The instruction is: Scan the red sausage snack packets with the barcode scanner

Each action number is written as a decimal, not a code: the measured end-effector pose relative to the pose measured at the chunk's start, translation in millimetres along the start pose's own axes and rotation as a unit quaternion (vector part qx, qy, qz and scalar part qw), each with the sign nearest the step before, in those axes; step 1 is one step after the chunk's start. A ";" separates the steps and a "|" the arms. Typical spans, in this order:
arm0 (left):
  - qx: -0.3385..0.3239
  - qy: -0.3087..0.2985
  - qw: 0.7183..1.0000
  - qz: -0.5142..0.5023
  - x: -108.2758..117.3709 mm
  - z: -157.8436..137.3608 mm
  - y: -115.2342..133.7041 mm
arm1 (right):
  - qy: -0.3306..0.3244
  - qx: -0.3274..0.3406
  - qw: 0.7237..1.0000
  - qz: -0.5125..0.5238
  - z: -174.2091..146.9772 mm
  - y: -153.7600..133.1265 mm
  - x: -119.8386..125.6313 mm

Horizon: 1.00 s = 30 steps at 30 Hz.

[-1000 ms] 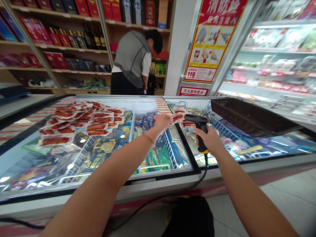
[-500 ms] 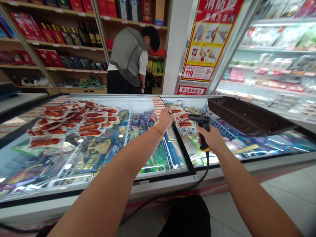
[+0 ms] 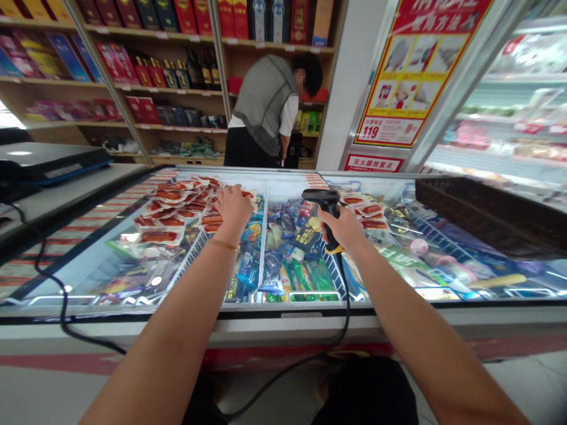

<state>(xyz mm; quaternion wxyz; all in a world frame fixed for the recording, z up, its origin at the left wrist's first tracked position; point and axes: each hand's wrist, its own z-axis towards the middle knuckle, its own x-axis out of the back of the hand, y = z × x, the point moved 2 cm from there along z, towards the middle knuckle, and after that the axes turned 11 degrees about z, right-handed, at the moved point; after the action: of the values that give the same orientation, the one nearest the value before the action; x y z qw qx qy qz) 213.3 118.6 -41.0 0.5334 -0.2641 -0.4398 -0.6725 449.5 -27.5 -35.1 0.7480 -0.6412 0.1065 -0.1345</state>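
Note:
My right hand (image 3: 348, 227) is wrapped round the grip of a black and yellow barcode scanner (image 3: 328, 203), held above the freezer with its head pointing left. From its base a black cable (image 3: 345, 295) hangs down. Over on the left, my left hand (image 3: 235, 206) reaches onto a heap of vacuum-packed sausages (image 3: 170, 208) lying on the freezer's glass top. Its fingers are spread over the packs at the heap's right side, and their tips are partly hidden. To the right of the scanner lies a smaller group of sausage packs (image 3: 372, 211).
Bagged frozen goods (image 3: 305, 271) fill wire baskets below the glass. A dark brown plastic crate (image 3: 487, 215) sits on the right end of the chest freezer (image 3: 283, 321). At the far left stands a flat-topped scale-like device (image 3: 48, 162). A person (image 3: 266, 112) bends by the shelves behind.
My left hand has moved left from the small group of packs to the large heap. My right hand has brought the scanner leftward over the middle baskets. The view has turned left.

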 end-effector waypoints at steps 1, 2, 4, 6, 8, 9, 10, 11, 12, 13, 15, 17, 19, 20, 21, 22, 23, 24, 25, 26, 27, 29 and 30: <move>0.009 0.018 1.000 0.008 1.7 3.4 -10.8 | -0.003 0.001 1.000 0.009 -0.5 2.8 -7.6; 0.021 0.026 0.999 0.014 1.9 6.3 -19.9 | -0.004 0.003 1.000 0.009 -1.4 6.6 -12.7; 0.052 0.020 0.998 0.019 -1.3 10.2 -33.0 | -0.013 0.005 1.000 -0.017 -3.6 16.3 -15.9; 0.076 0.007 0.997 0.022 -6.2 12.4 -39.9 | -0.026 0.005 0.998 -0.054 -5.3 25.6 -12.3; 0.083 0.000 0.996 0.029 -10.5 13.5 -42.5 | -0.033 -0.003 0.998 -0.062 -5.5 32.3 -6.1; 0.084 -0.003 0.996 0.033 -12.0 13.8 -43.1 | -0.033 -0.010 0.998 -0.053 -5.2 34.2 -3.3; 0.085 -0.008 0.996 0.037 -13.1 13.9 -43.5 | -0.030 -0.016 0.999 -0.040 -4.7 35.4 -1.2; 0.084 -0.012 0.996 0.039 -13.8 14.0 -43.7 | -0.028 -0.022 0.999 -0.027 -4.2 35.8 -0.1; 0.082 -0.015 0.996 0.040 -13.9 14.0 -43.8 | -0.026 -0.025 0.999 -0.016 -3.9 35.6 0.2; 0.077 -0.016 0.996 0.040 -13.6 13.9 -43.8 | -0.027 -0.027 0.999 -0.010 -4.0 35.2 -0.3; 0.071 -0.008 0.997 0.036 -12.1 13.8 -43.3 | -0.032 -0.029 0.999 -0.010 -5.1 34.1 -2.4; 0.072 -0.002 0.997 0.032 -10.3 13.6 -42.6 | -0.038 -0.031 0.999 -0.019 -6.9 33.7 -4.5; 0.081 -0.007 0.996 0.026 -9.3 13.5 -42.2 | -0.040 -0.030 0.998 -0.027 -8.4 34.2 -5.4; 0.087 -0.010 0.996 0.022 -9.1 13.7 -42.3 | -0.040 -0.027 0.998 -0.030 -8.8 34.7 -5.3; 0.094 -0.012 0.995 0.018 -9.1 13.9 -42.5 | -0.040 -0.025 0.998 -0.034 -9.0 35.2 -5.0; 0.100 -0.011 0.995 0.014 -9.2 14.3 -42.9 | -0.040 -0.021 0.998 -0.036 -9.0 35.7 -4.4; 0.106 -0.009 0.994 0.011 -9.3 14.7 -43.4 | -0.040 -0.018 0.998 -0.039 -8.9 36.3 -3.9; 0.111 -0.005 0.994 0.008 -9.6 15.3 -44.2 | -0.042 -0.015 0.998 -0.042 -8.7 36.8 -3.4; 0.115 -0.001 0.993 0.006 -9.9 15.8 -45.0 | -0.044 -0.012 0.998 -0.046 -8.5 37.2 -3.0; 0.120 0.002 0.993 0.005 -10.2 16.3 -45.9 | -0.046 -0.010 0.998 -0.048 -8.3 37.5 -2.7; 0.126 0.006 0.992 0.003 -10.4 16.7 -46.9 | -0.046 -0.009 0.998 -0.050 -8.1 37.7 -2.6; 0.140 0.010 0.990 0.000 -10.3 17.2 -48.8 | -0.045 -0.010 0.998 -0.050 -8.1 37.9 -2.7; 0.147 0.013 0.989 -0.001 -10.0 17.2 -49.5 | -0.043 -0.013 0.998 -0.049 -8.1 38.0 -2.8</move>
<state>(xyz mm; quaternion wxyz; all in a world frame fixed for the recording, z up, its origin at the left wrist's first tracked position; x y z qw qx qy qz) 167.2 140.7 -56.5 0.5714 -0.1733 -0.5274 -0.6044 446.6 -28.7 -73.9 0.7360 -0.6604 0.0442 -0.1421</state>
